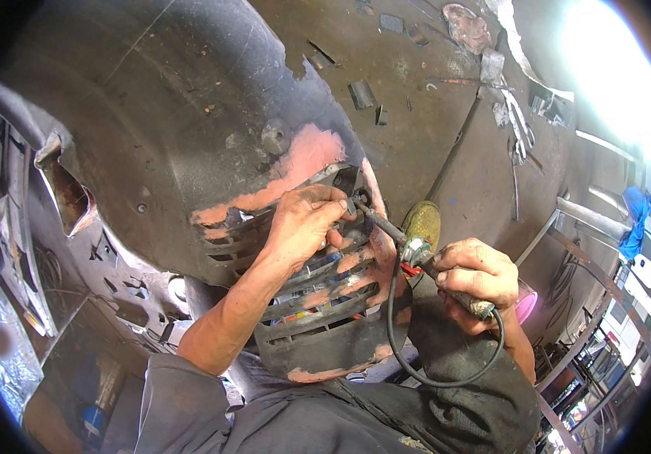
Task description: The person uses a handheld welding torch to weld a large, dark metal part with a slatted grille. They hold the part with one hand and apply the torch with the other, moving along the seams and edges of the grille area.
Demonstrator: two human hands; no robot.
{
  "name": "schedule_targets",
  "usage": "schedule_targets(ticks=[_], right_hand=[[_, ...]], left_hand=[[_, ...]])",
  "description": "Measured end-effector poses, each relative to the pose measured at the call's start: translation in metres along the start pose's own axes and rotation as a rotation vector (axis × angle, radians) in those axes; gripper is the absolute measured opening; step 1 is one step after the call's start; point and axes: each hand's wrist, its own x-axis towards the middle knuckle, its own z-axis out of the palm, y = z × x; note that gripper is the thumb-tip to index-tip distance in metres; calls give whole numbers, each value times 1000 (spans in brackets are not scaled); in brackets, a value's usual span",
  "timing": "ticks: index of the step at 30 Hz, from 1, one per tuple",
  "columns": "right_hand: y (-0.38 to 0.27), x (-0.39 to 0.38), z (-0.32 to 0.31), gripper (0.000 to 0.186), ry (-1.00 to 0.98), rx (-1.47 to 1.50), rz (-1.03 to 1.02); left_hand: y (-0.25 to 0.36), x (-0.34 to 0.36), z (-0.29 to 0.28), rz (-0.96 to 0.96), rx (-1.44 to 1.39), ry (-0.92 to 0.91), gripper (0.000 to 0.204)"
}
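Head view shows us mid-job, we judge: one dark vehicle body panel (189, 113) with patches stripped to pinkish primer near the slotted vent (325, 303), most paint remaining. Our left hand (306, 219) pinches a small piece against the panel's edge. Our right hand (476, 276) is clenched around one welding torch (416, 246), its tip at that spot, one black cable (416, 363) looping below.

No packages, labels, signs or screens show clearly anywhere; the small colourful shapes at about four o'clock, near the rim, are too blurred to tell.
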Motion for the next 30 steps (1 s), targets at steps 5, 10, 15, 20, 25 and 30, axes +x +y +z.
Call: schedule_targets(ticks=[5, 10, 15, 20, 25, 30], right_hand=[[1, 0, 0, 34, 3, 0, 3], [2, 0, 0, 33, 8, 15, 7], [4, 0, 0, 34, 8, 23, 10], [4, -1, 0, 34, 8, 16, 15], [4, 0, -1, 34, 3, 20, 14], [6, 1, -1, 32, 6, 33, 5]], left_hand=[[-1, 0, -1, 2, 4, -3, 19], [-1, 1, -1, 7, 7, -2, 19], [0, 1, -1, 3, 13, -1, 20], [0, 1, -1, 8, 16, -7, 22], [0, 1, -2, 9, 10, -14, 22], [1, 0, -2, 8, 6, -3, 23]])
